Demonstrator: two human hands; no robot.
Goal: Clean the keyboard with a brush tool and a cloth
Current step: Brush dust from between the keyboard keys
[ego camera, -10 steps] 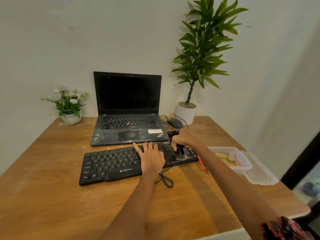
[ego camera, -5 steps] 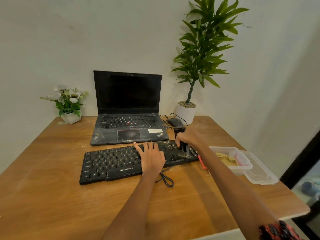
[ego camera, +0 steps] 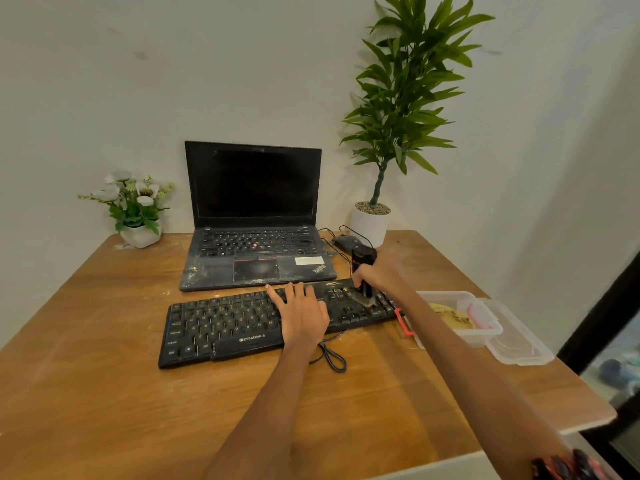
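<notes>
Two bare hands work over a black keyboard (ego camera: 221,327) that lies slightly askew on the wooden table (ego camera: 104,393), just in front of a dusty open laptop (ego camera: 254,237); its keys are flecked with pale crumbs and its cable loops off the near edge. Left hand (ego camera: 303,315) lies flat, fingers spread and grasping nothing, on the middle keys. Right hand (ego camera: 375,271) is clenched round a black brush tool (ego camera: 363,271), held upright with bristles touching the right-end keys, near a clear plastic box (ego camera: 460,317).
</notes>
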